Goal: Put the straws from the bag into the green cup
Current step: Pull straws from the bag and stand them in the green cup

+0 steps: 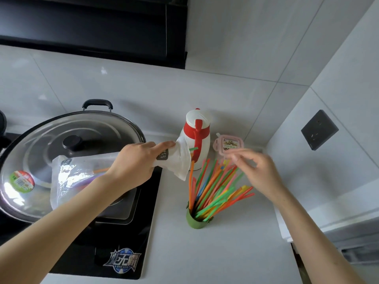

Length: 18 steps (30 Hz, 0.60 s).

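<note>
- Two bare forearms reach in from the bottom edge over a white counter [225, 253].
- The left hand [135, 162] is clenched around the neck of a clear plastic bag [82, 173], holding it roughly level above the lidded wok [61, 152] on the black stove [127, 242].
- The bag's white mouth flares open toward the right, just beyond the left fingers, and a few straws, orange and purple, show through its clear body.
- One short green straw piece [193, 149] shows just beside the bag's mouth, in front of the jug.
- The right hand [258, 171] hovers over the straw tips with its fingers loosely curled; it is blurred, so I cannot tell whether it pinches a straw.
- The green cup [196, 219] stands upright on the counter, between the two forearms and near the stove's right edge.
- A thick bunch of coloured straws [215, 187] stands in the cup, fanning up and to the right.
- Behind the cup stand a white jug with a red handle [196, 138] and, just to its right, a small pink-lidded box [228, 145].
- A dark wall socket [319, 130] sits on the tiled wall at right.
</note>
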{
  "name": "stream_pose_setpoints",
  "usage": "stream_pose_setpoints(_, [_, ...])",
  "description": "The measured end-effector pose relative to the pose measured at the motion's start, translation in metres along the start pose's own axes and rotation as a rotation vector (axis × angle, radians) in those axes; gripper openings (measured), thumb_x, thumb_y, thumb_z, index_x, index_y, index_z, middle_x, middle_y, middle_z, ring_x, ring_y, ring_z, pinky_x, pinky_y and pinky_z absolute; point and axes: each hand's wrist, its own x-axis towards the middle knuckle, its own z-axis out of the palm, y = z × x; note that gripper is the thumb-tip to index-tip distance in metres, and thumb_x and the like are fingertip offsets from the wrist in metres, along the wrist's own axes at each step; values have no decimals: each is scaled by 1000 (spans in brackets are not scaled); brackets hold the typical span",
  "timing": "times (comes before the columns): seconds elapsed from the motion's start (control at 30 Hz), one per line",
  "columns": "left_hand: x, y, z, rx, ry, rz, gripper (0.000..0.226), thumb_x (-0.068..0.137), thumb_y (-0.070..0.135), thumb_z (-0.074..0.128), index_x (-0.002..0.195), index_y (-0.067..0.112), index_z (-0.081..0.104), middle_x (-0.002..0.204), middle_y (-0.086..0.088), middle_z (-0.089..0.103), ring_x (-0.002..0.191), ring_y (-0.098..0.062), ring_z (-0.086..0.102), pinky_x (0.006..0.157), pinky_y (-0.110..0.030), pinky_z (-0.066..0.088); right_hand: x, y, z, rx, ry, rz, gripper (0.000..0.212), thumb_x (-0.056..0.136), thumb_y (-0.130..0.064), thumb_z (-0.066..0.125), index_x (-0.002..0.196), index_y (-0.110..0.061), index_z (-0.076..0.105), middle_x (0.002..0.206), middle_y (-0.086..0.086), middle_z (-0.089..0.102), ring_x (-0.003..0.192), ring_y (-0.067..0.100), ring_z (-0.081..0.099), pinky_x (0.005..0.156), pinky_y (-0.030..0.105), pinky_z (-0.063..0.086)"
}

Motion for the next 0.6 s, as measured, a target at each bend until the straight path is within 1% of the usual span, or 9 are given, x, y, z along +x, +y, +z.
stream_pose_setpoints(0.1, [8, -2, 0, -5, 10, -18, 76, 58, -4, 75, 123, 26, 48, 74, -8, 68, 53, -34, 59, 46, -29, 41, 13, 40, -13, 177, 275, 163, 18, 93, -15, 53, 94, -11, 71, 83, -8, 70, 73, -11, 63, 76, 13, 47])
stream_pose_setpoints(0.13, [10, -3, 0, -4, 13, -21, 78, 57, -5, 75, 122, 27, 45, 74, -8, 68, 53, -34, 59, 46, -29, 41, 18, 57, -13, 183, 274, 254, 19, 94, -11, 51, 98, -5, 69, 78, -6, 69, 64, -11, 61, 69, 12, 47])
stream_pose_setpoints(0.23, [17, -3, 1, -2, 13, -33, 82, 57, -6, 74, 123, 30, 41, 77, -8, 69, 55, -34, 60, 47, -30, 43, 26, 105, 7, 128, 2, 474, 29, 91, 10, 41, 114, 9, 59, 61, -7, 65, 45, -10, 56, 47, 3, 38])
stream_pose_setpoints(0.33, [19, -3, 4, 16, 5, -53, 85, 50, -9, 75, 123, 27, 49, 78, -6, 70, 56, -33, 62, 48, -29, 43, 21, 129, 24, 170, -228, 471, 51, 82, 18, 41, 106, -16, 71, 59, -11, 65, 55, -2, 60, 49, 10, 40])
stream_pose_setpoints(0.4, [19, -3, 7, 29, -6, -70, 87, 47, -12, 75, 121, 26, 50, 76, -6, 70, 54, -33, 62, 47, -29, 43, 18, 128, 31, 281, -279, 377, 55, 74, 6, 55, 84, -45, 74, 69, -21, 72, 74, 5, 65, 65, 16, 49])
stream_pose_setpoints(0.47, [21, -3, 10, 42, -18, -79, 88, 45, -13, 77, 120, 26, 51, 76, -5, 70, 53, -32, 62, 46, -28, 43, 13, 126, 33, 349, -388, 223, 53, 64, -16, 71, 84, -64, 64, 81, -37, 68, 81, -13, 63, 75, 9, 49])
stream_pose_setpoints(0.53, [22, -2, 12, 53, -28, -85, 88, 43, -13, 78, 119, 24, 55, 78, -5, 72, 55, -31, 63, 46, -28, 46, 11, 116, 32, 257, -330, 97, 28, 55, -54, 77, 75, -68, 63, 78, -40, 66, 77, -20, 61, 73, 4, 46])
stream_pose_setpoints(0.57, [22, -1, 13, 57, -35, -83, 87, 42, -12, 79, 118, 23, 57, 79, -5, 72, 56, -31, 64, 47, -29, 47, 14, 117, 36, 239, -318, 108, 19, 54, -63, 74, 70, -65, 64, 71, -38, 67, 71, -19, 61, 69, 3, 45])
stream_pose_setpoints(0.6, [23, -1, 14, 61, -44, -80, 86, 43, -12, 79, 119, 23, 57, 80, -5, 72, 57, -31, 64, 47, -29, 48, 16, 125, 40, 206, -321, 119, 4, 68, -55, 70, 71, -58, 69, 64, -36, 66, 65, -18, 61, 65, 3, 45])
